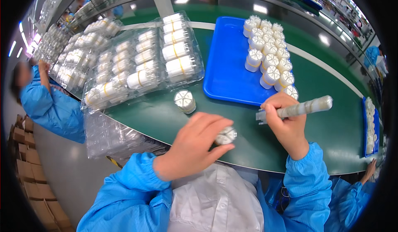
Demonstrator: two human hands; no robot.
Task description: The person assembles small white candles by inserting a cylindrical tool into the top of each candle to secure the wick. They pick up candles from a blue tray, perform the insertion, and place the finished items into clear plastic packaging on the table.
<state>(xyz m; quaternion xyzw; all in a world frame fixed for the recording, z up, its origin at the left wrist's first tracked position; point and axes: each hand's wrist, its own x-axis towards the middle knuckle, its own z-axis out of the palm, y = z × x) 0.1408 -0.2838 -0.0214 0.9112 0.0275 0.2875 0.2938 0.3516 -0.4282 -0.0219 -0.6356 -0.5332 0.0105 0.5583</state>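
Observation:
My left hand (198, 144) is closed around a short white cylinder (226, 136) with a segmented top, held just above the green table near its front edge. My right hand (286, 122) grips a thick, pale, stick-shaped tool (309, 107). Its rear end points right, and its clear, squared tip (261, 116) points left, apart from the cylinder. Beyond my left hand, another white cylinder (185, 102) stands upright on the table. Several more such cylinders (270, 75) stand in rows along the right side of a blue tray (226, 55).
Clear plastic trays of white cylinders bound with yellow bands (179, 49) lie at left on the green table (331, 124). A co-worker in blue (52, 103) works at far left; another sleeve (356, 199) shows at lower right, near a second blue tray (376, 128). Cardboard boxes (31, 165) stand on the floor.

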